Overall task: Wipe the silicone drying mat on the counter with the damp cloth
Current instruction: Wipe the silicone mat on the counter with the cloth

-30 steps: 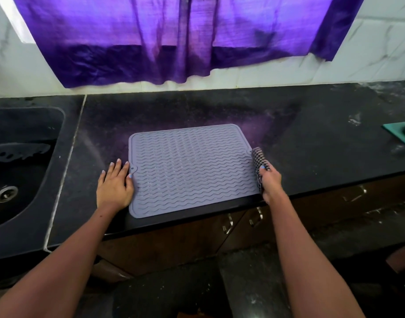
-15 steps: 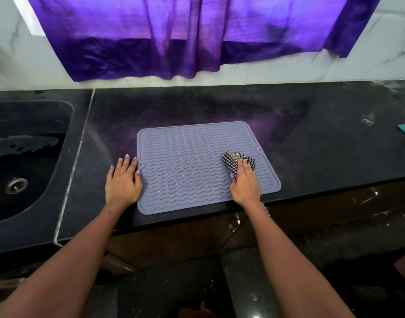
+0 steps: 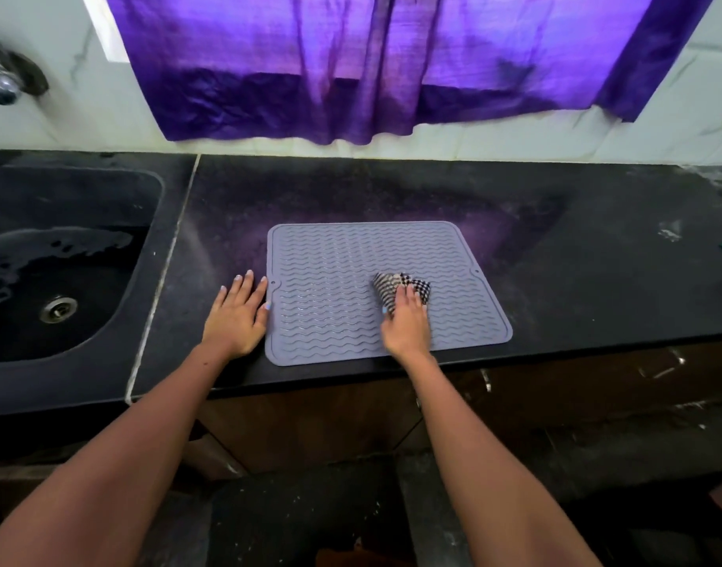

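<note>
Silicone drying mat (image 3: 351, 280) lay flat near the counter's (image 3: 555, 280) front edge, right of the sink (image 3: 65, 280). Left hand (image 3: 238, 317) rested flat on the counter, fingers straight, thumb touching the mat's left edge. Right hand (image 3: 406, 321) pressed the checked cloth (image 3: 400, 286) on the mat right of its centre, fingers over it. Judged mid-wipe: no wiped area could be made out, far half probably outstanding.

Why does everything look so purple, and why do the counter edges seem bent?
Head view: daylight passes through the purple curtain and tints the mat and the counter behind it. The wide-angle lens bows the counter's front edge and stretches the forearms. The right hand and cloth look slightly soft; the left hand is sharp. The sink is dim.
</note>
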Demonstrator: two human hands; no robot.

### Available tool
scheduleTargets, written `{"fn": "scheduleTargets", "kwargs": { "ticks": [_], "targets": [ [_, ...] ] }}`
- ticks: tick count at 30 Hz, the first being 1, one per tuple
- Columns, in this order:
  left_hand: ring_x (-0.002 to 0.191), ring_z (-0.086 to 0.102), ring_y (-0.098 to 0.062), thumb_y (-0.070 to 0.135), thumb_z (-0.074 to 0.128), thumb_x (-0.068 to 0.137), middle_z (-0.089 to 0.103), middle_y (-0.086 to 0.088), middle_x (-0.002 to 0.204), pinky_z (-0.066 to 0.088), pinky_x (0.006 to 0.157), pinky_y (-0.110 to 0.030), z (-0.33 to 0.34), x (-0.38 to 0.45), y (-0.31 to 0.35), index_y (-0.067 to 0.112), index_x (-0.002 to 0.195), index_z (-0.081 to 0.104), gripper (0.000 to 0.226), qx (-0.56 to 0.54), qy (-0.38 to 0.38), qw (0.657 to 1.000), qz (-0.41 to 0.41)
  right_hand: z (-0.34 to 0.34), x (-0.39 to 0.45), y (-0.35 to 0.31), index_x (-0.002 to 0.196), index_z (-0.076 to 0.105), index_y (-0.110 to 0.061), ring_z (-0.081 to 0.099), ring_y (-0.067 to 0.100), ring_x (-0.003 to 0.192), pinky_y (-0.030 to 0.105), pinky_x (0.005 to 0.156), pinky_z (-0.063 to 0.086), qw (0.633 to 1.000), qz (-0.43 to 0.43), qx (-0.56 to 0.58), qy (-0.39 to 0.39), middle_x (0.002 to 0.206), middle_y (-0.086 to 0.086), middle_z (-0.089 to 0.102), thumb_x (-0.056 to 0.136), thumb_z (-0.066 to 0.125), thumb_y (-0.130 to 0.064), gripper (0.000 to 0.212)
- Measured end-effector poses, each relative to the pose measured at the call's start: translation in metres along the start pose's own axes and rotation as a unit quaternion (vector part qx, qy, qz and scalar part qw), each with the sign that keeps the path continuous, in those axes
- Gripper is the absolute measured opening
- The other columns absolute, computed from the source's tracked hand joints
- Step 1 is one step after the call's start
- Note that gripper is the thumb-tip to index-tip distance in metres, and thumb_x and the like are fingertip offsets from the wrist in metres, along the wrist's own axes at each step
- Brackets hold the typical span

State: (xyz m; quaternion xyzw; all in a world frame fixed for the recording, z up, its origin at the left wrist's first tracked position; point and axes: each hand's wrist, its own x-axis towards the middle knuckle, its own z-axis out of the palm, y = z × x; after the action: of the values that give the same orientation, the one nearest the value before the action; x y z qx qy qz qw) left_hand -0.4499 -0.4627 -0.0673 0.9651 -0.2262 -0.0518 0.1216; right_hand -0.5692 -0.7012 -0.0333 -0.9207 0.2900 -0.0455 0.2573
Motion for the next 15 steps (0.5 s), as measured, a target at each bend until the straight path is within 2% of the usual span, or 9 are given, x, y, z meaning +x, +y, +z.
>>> {"fn": "scheduleTargets", "kwargs": {
  "ticks": [1,3,7,10,11,12,13,14,15],
  "targets": [
    [0.147,-0.002,-0.02,0.035,0.02,0.101,0.001,-0.007,0.159,-0.003,0.119,-0.039,0.003,-0.004,0.0,0.018,0.15,0.008,0.053,0.011,0.007,1.0,0.001,0.008,-0.001,0.004,0.15,0.004,-0.011,0.004,0.023,0.146,0.035,0.118,0.006,0.998,-0.027,-0.065,-0.006,0.158,0.01,0.003,0.096,0.041,-0.023,0.066],
    [0.147,-0.002,-0.019,0.036,0.018,0.101,0.001,-0.006,0.16,-0.003,0.119,-0.039,0.009,-0.007,-0.001,0.019,0.15,0.008,0.053,0.022,0.02,1.0,0.0,0.014,0.003,0.007,0.149,-0.004,-0.009,-0.008,0.023,0.146,0.033,0.117,-0.003,0.994,-0.034,-0.104,-0.014,0.158,0.011,-0.01,0.095,0.04,-0.025,0.071],
    [0.147,0.0,-0.018,0.043,0.008,0.095,0.004,-0.004,0.159,-0.002,0.119,-0.038,0.009,-0.005,0.0,0.02,0.151,0.011,0.06,0.027,0.03,0.999,-0.002,0.008,0.012,0.007,0.148,-0.009,-0.009,-0.01,0.023,0.146,0.033,0.117,-0.004,0.992,-0.028,-0.107,-0.067,0.157,0.01,-0.014,0.096,0.037,-0.027,0.072],
    [0.147,0.002,-0.018,0.045,0.008,0.092,0.007,-0.004,0.159,-0.001,0.119,-0.038,0.009,-0.006,0.0,0.02,0.15,0.015,0.064,0.02,0.037,0.999,0.0,0.002,0.017,0.007,0.149,-0.005,-0.009,-0.006,0.022,0.146,0.033,0.117,-0.002,0.992,-0.044,-0.076,-0.092,0.158,0.008,-0.011,0.098,0.035,-0.027,0.067],
    [0.147,0.003,-0.018,0.043,0.011,0.095,0.008,-0.004,0.159,-0.001,0.119,-0.038,0.008,-0.006,0.001,0.02,0.15,0.016,0.06,0.018,0.041,0.999,0.0,-0.003,0.021,0.005,0.15,0.001,-0.009,0.001,0.022,0.146,0.034,0.118,0.004,0.993,-0.04,-0.031,-0.106,0.158,0.008,-0.005,0.099,0.035,-0.025,0.063],
    [0.147,0.004,-0.019,0.041,0.016,0.098,0.009,-0.005,0.159,0.0,0.119,-0.038,0.007,-0.007,0.002,0.02,0.15,0.018,0.056,0.013,0.044,0.999,0.001,-0.011,0.025,0.003,0.149,0.011,-0.008,0.015,0.023,0.144,0.034,0.116,0.015,0.992,-0.012,0.049,-0.113,0.158,0.009,0.008,0.099,0.036,-0.023,0.057],
    [0.147,0.005,-0.019,0.039,0.019,0.099,0.01,-0.005,0.159,0.001,0.119,-0.039,0.006,-0.007,0.003,0.02,0.15,0.019,0.054,0.006,0.047,0.999,0.002,-0.021,0.029,0.0,0.146,0.025,-0.006,0.034,0.023,0.134,0.033,0.108,0.03,0.983,0.037,0.15,-0.103,0.152,0.011,0.029,0.099,0.037,-0.02,0.05],
    [0.147,0.006,-0.019,0.04,0.018,0.098,0.012,-0.006,0.159,0.001,0.12,-0.039,0.005,-0.008,0.003,0.02,0.149,0.021,0.055,-0.001,0.05,0.999,0.002,-0.03,0.032,-0.002,0.14,0.037,-0.005,0.048,0.023,0.117,0.031,0.094,0.039,0.964,0.08,0.239,-0.082,0.137,0.014,0.047,0.099,0.037,-0.018,0.043],
    [0.147,0.007,-0.02,0.042,0.016,0.095,0.013,-0.006,0.159,0.002,0.119,-0.038,0.004,-0.009,0.004,0.019,0.149,0.023,0.059,-0.01,0.053,0.999,0.002,-0.038,0.032,-0.005,0.133,0.045,-0.004,0.052,0.024,0.105,0.031,0.085,0.042,0.951,0.104,0.286,-0.051,0.123,0.014,0.056,0.099,0.037,-0.018,0.038]
  ]
}}
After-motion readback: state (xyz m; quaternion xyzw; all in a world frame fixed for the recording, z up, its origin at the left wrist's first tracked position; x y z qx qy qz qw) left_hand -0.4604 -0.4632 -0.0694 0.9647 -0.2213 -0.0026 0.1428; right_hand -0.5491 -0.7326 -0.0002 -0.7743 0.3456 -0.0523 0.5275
